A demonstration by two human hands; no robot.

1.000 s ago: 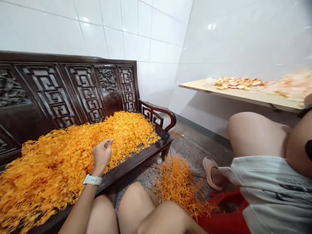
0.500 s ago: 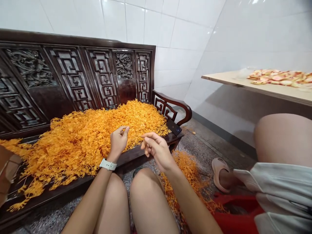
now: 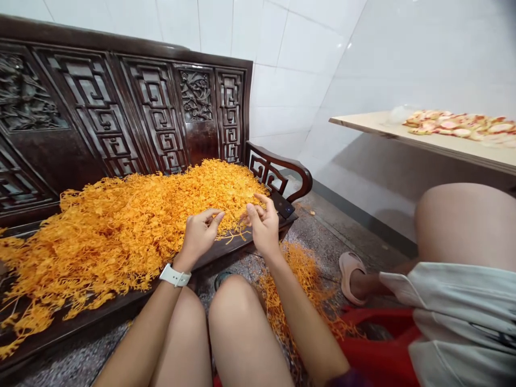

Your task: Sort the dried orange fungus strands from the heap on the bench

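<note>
My left hand (image 3: 200, 236), with a pale watch on its wrist, is in front of the orange pile (image 3: 133, 226). Its thumb and forefinger are pinched together; whatever lies between them is too small to make out. To its right is my right hand (image 3: 265, 228), half curled, with a gap between thumb and raised forefinger. Nothing clear shows in it. Thin branching orange strands (image 3: 236, 235) appear between the hands at the bench edge; I cannot tell whether either hand touches them. The pile is many tangled, stringy orange pieces on a dark carved wooden bench (image 3: 209, 140).
A dark phone (image 3: 282, 205) lies at the bench's right end, by the armrest (image 3: 300, 172). Orange strands (image 3: 300, 269) heap on the floor right of my knees. Another person's bare knee (image 3: 463, 226) and a red stool (image 3: 374, 349) are at right, below a shelf (image 3: 363, 122) with pale-and-red pieces.
The view has shifted slightly right and down. My right hand has turned more upright, its forefinger now pointing up. The left hand keeps its pinch. Loose strands now show between the hands.
</note>
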